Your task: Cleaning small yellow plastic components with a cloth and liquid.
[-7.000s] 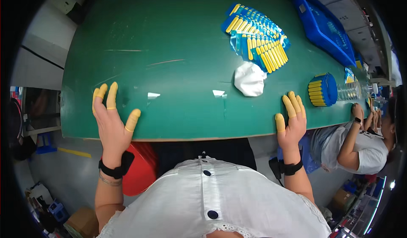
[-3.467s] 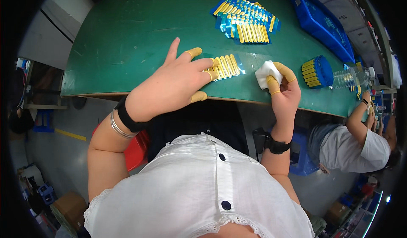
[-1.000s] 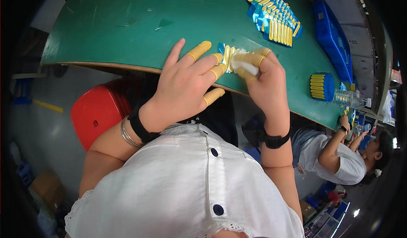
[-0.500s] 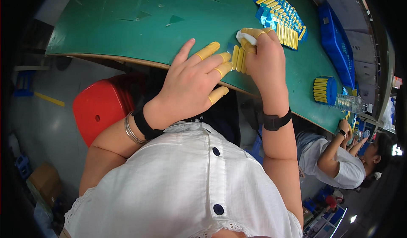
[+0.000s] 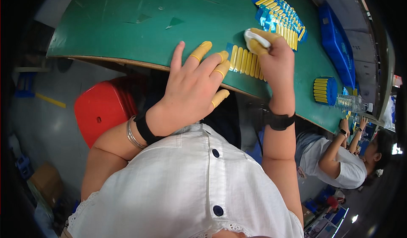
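A strip of yellow bar-shaped pieces on a blue backing [image 5: 243,61] lies near the front edge of the green table. My left hand [image 5: 193,77] rests spread beside the strip's left end, its fingertips at that end. Yellow finger cots cover several of its fingers. Above the strip's right part, my right hand [image 5: 277,60] pinches a folded white cloth [image 5: 251,35] between cot-covered thumb and fingers. This hand hides the strip's right end. Farther back lies a pile of similar blue-and-yellow strips [image 5: 282,15].
A blue tray [image 5: 335,43] stands along the table's right side. Near it are a rolled blue-and-yellow strip [image 5: 324,90] and a clear plastic bottle [image 5: 352,103] lying down. A red stool [image 5: 101,110] is below the table at left. Another person [image 5: 335,159] works at the right.
My right hand with the white cloth has moved right along the strip, uncovering more yellow pieces. My left hand has shifted slightly left.
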Motion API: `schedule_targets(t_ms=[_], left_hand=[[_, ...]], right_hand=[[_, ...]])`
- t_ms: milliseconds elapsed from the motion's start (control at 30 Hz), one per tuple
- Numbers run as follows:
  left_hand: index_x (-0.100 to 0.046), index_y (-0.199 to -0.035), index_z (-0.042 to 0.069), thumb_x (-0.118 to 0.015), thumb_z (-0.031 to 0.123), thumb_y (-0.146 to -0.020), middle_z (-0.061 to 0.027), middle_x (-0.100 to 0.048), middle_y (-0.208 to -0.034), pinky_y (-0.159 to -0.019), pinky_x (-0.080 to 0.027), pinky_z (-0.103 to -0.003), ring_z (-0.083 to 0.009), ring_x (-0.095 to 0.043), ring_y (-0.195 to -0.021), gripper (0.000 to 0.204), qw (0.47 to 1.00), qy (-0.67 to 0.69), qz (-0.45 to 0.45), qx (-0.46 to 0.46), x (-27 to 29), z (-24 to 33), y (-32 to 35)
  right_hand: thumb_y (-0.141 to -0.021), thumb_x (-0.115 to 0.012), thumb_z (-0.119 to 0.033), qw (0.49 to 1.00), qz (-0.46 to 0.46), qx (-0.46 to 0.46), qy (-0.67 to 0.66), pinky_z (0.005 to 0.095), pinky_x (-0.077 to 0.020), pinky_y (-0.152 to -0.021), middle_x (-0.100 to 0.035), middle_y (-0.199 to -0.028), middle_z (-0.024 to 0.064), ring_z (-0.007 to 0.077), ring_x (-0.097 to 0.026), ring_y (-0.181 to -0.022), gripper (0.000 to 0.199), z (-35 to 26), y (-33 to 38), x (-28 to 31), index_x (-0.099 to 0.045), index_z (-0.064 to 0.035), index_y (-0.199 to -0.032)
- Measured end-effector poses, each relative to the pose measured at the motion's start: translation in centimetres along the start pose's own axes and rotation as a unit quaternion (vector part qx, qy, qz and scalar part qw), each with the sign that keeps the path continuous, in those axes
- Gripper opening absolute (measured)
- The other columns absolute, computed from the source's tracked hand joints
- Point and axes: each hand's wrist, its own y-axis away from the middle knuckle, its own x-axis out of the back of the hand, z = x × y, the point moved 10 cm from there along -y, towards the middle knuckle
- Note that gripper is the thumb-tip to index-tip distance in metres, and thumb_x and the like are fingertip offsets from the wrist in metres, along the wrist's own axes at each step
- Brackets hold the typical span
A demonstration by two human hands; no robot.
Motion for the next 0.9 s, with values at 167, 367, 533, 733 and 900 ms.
schedule_targets(t_ms=[167, 367, 533, 733, 900], left_hand=[[-0.066, -0.122, 0.014, -0.084, 0.026, -0.067, -0.0097, -0.051, -0.118, -0.111, -0.025, -0.060, -0.0318, -0.044, -0.123, 0.059, 0.999, -0.022, -0.030, 0.013, -0.8, 0.7, -1.6], [-0.070, -0.112, 0.014, -0.085, 0.024, -0.065, -0.0099, -0.051, -0.115, -0.111, -0.027, -0.059, -0.0334, -0.045, -0.122, 0.051, 1.000, -0.026, -0.014, -0.001, -1.7, 0.2, -1.8], [-0.063, -0.123, 0.009, -0.086, 0.026, -0.063, -0.0108, -0.050, -0.120, -0.111, -0.025, -0.062, -0.0345, -0.043, -0.126, 0.067, 0.999, -0.034, -0.034, 0.018, -1.5, 0.9, -2.1], [-0.053, -0.134, 0.004, -0.084, 0.030, -0.066, -0.0100, -0.050, -0.127, -0.111, -0.023, -0.065, -0.0319, -0.043, -0.129, 0.079, 0.997, -0.023, -0.049, -0.051, -3.2, 3.5, -2.6], [-0.059, -0.130, 0.006, -0.081, 0.027, -0.066, -0.0069, -0.053, -0.125, -0.110, -0.026, -0.063, -0.0279, -0.046, -0.125, 0.071, 0.989, -0.097, -0.052, -0.097, -5.1, 3.3, -2.1]], right_hand=[[-0.087, -0.068, 0.001, 0.981, 0.028, -0.052, -0.187, 0.0262, -0.0527, -0.084, -0.069, -0.105, 0.0079, 0.0152, -0.064, -0.098, 0.022, 4.2, 2.2, 5.6, -0.069, 0.0002, -0.109], [-0.076, -0.072, 0.000, 0.994, -0.042, 0.049, 0.086, 0.0381, -0.0508, -0.076, -0.064, -0.094, 0.0124, 0.0326, -0.060, -0.088, 0.023, 0.0, 2.8, 1.2, -0.075, -0.0110, -0.096], [-0.084, -0.071, -0.010, 0.980, 0.041, 0.053, 0.190, 0.0394, -0.0518, -0.072, -0.063, -0.089, 0.0160, 0.0336, -0.061, -0.082, 0.016, 0.4, 0.7, 1.4, -0.073, -0.0083, -0.099], [-0.086, -0.071, -0.013, 0.996, 0.034, -0.062, 0.052, 0.0376, -0.0535, -0.072, -0.065, -0.089, 0.0168, 0.0318, -0.063, -0.078, 0.022, 4.4, 0.2, 3.6, -0.071, -0.0085, -0.108], [-0.078, -0.072, 0.002, 0.994, -0.066, 0.066, 0.053, 0.0351, -0.0525, -0.075, -0.067, -0.087, 0.0104, 0.0281, -0.063, -0.079, 0.023, 1.6, 2.9, 3.1, -0.075, -0.0081, -0.099]])
